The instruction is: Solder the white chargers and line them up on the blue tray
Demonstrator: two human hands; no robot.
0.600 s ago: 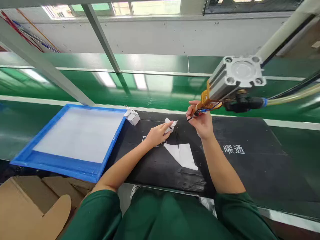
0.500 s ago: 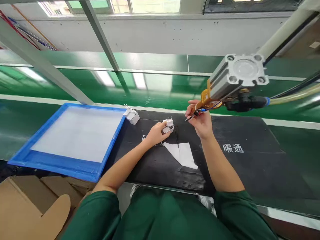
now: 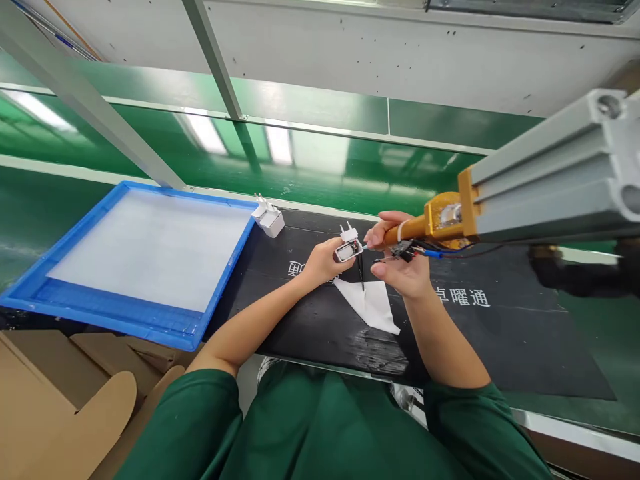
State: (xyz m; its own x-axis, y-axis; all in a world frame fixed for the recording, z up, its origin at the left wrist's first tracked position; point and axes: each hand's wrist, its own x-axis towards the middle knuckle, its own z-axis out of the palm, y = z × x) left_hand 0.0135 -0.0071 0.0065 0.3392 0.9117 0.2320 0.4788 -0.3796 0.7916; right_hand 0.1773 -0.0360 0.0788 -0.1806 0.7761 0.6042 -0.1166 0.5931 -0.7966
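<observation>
Closest to us, two green sleeves (image 3: pixel 183 413) come up to the front edge of the worktop (image 3: pixel 620 353), with a cardboard box (image 3: pixel 40 400) down at left. Over that edge we're on the black mat (image 3: pixel 310 333), where a white scrap (image 3: pixel 373 307) lies between our forearms, black tweezers (image 3: pixel 361 273) standing over it, lower end on the scrap.

Now the busy spot: our left hand (image 3: pixel 323 262) is closed around a white charger housing (image 3: pixel 349 251), open side up to us, two pins pointing away. Our right hand (image 3: pixel 414 272) grips the orange barrel (image 3: pixel 415 231), thumb below, and the tip reaches the housing's right edge; touching or not, we can't quite tell this small.

To the right, the grey cylinder (image 3: pixel 545 173) crowds the air above, while the mat runs on beneath to its slanted edge. Left, the rim of the blue tray (image 3: pixel 130 313) fences us in, just beside our forearm.

Farther out, white chargers (image 3: pixel 270 220) stand by the tray's far right corner; then a glossy green surface (image 3: pixel 310 167), then the pale wall (image 3: pixel 310 40).
</observation>
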